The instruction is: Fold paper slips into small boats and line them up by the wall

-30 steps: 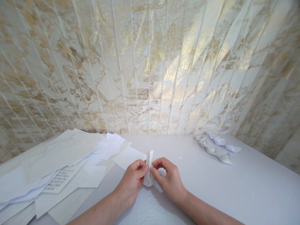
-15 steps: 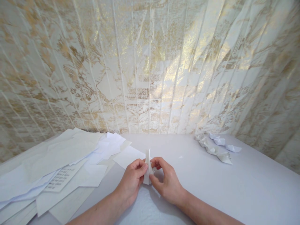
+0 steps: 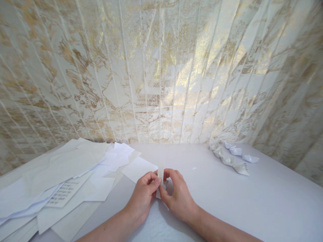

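Observation:
A small piece of folded white paper [image 3: 160, 170] stands upright between my hands, just above the table. My left hand [image 3: 145, 193] pinches its left side, thumb across the front. On the other side, the thumb and fingers of my right hand [image 3: 178, 195] close on the paper's right edge. Part of the paper, with a grey printed bit behind it, is hidden by my fingers.
A loose pile of paper sheets [image 3: 83, 156], some printed, spreads over the table's left side. One white sheet [image 3: 138, 169] lies just beyond my left hand. Several folded paper boats [image 3: 235, 151] sit at the back right. A tiny paper scrap [image 3: 194, 168] lies nearer. Patterned curtain [image 3: 161, 74] hangs behind.
The folded paper has turned slightly and shifted a little to the right. My right thumb has moved up and in across its lower front. Both hands keep their hold.

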The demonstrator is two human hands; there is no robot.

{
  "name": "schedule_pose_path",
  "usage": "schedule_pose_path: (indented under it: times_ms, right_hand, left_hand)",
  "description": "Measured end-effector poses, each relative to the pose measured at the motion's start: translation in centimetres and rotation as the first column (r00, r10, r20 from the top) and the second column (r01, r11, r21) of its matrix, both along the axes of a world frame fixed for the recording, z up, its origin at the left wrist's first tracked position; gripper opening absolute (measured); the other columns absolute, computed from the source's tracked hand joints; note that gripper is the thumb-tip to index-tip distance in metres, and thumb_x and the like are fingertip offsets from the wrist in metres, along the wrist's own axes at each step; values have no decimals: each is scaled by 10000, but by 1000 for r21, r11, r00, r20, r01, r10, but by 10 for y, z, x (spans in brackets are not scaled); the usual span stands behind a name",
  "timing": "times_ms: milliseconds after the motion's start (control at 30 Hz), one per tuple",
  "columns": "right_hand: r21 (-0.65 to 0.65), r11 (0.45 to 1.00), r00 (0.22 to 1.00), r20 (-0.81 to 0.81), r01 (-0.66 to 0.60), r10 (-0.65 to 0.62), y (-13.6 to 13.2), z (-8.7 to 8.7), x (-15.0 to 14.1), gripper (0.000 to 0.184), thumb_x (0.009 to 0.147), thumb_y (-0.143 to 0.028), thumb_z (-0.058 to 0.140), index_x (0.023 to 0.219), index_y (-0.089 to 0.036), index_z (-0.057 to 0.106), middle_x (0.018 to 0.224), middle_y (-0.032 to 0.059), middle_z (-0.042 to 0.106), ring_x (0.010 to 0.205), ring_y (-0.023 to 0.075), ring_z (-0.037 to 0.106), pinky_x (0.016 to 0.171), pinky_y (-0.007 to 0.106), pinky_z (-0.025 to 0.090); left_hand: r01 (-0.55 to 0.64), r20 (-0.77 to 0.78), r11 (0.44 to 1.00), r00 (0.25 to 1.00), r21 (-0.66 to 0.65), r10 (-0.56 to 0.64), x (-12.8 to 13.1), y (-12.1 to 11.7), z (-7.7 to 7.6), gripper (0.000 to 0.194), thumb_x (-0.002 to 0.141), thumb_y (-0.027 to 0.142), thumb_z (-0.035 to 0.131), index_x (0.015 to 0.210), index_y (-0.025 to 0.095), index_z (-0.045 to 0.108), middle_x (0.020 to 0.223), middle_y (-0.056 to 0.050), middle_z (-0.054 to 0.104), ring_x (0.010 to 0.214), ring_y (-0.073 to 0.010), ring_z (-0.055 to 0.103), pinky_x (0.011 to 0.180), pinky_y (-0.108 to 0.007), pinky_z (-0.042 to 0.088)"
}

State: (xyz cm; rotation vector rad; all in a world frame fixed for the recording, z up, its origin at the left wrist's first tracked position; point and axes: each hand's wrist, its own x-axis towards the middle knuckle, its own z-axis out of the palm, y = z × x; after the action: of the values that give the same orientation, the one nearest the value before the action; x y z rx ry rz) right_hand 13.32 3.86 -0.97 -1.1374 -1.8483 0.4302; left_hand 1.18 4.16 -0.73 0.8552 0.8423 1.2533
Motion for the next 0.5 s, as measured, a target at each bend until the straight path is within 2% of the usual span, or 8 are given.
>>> schedule_pose_path:
  times_ms: [133, 300, 400, 500]
  right_hand:
    - [-6, 998, 997, -48, -55, 54, 1, 0, 3, 199, 730, -122, 510, 915, -194, 514, 813, 28, 574, 784, 180, 527, 721, 314, 418]
    - [-11, 994, 985, -133, -111, 108, 3, 1, 8, 303, 682, -74, 494, 961, -181, 545, 842, 38, 588, 840, 189, 526, 786, 335, 403]
    - [-65, 992, 972, -217, -105, 89, 6, 2, 9, 238, 696, -93, 488, 898, -185, 574, 845, 33, 596, 832, 183, 523, 767, 318, 403]
    - [-107, 990, 962, -266, -94, 62, 7, 2, 7, 131, 742, -154, 482, 838, -170, 570, 776, 23, 580, 712, 154, 522, 646, 271, 424]
  left_hand:
    - [10, -4, 1000, 1000, 0, -10, 0, -1, 3, 280, 567, 309, 736, 522, 157, 504, 536, 38, 532, 535, -95, 439, 519, -200, 340]
    - [25, 7, 1000, 1000, -9, -25, -4, 3, 3, 302, 593, 349, 719, 542, 161, 489, 500, 54, 501, 487, -79, 399, 491, -198, 313]
    - [46, 10, 999, 999, -14, -46, -6, 6, 2, 321, 610, 383, 701, 549, 165, 474, 481, 58, 477, 472, -80, 387, 483, -204, 304]
    - [60, -5, 998, 998, -14, -60, -6, 6, 1, 336, 613, 399, 695, 551, 167, 461, 475, 63, 455, 462, -78, 375, 478, -205, 294]
